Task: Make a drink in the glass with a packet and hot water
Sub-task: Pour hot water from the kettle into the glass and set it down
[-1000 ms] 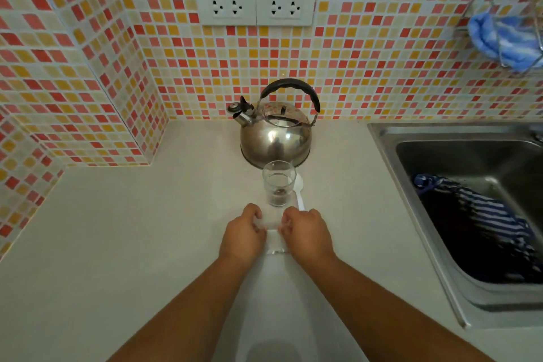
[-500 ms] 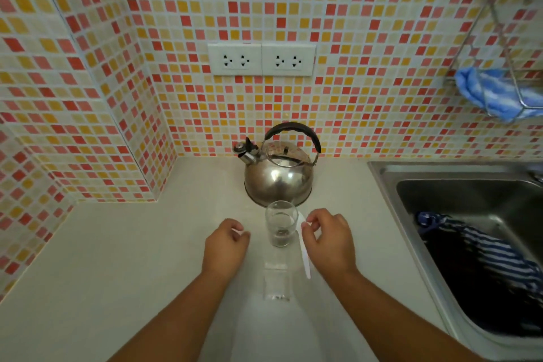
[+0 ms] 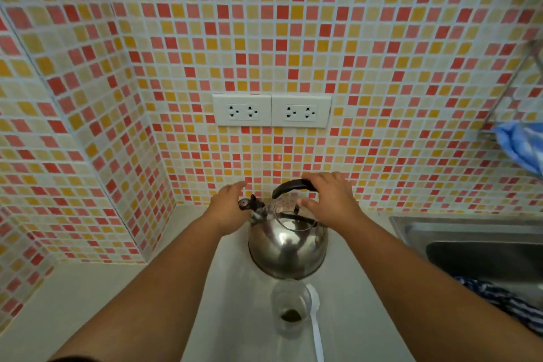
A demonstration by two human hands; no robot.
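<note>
Glass (image 3: 290,309) on the desk (image 3: 88,303), dark powder inside, sits near of the kettle (image 3: 287,247). Right hand (image 3: 329,200) spreads open around its handle (image 3: 293,186); left hand (image 3: 227,205), open, hovers beside the spout (image 3: 249,204).

We are in a home kitchen: mosaic wall tiles (image 3: 293,23) in red and yellow, twin wall sockets (image 3: 271,110), a pale countertop (image 3: 88,297) with a steel kettle (image 3: 288,247), and a stainless sink (image 3: 470,241) alongside.
</note>
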